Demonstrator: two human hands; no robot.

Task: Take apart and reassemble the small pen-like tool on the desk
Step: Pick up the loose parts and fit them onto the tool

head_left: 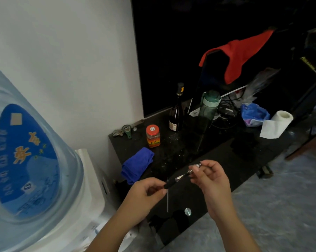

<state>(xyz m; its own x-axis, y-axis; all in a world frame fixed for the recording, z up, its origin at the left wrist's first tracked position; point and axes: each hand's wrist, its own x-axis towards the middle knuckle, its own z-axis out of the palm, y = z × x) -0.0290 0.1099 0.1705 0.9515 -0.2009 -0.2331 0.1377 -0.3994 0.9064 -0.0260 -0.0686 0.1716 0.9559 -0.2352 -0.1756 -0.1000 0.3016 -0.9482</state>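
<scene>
Above the front of the black glass desk (226, 160) I hold a small pen-like tool (179, 178) with a black grip and silver tip parts. My left hand (148, 193) pinches the black grip end. At the silver end my right hand (210, 176) has its fingertips closed on the tool; a small silver cap (199, 164) shows above them. A thin silver rod (167, 199) lies on the desk just below the tool.
On the desk stand an orange jar (153, 136), a dark wine bottle (176, 110), a green water bottle (208, 110) and a toilet roll (279, 122). A blue cloth (137, 165) lies at the left. A water dispenser bottle (26, 151) fills the left side.
</scene>
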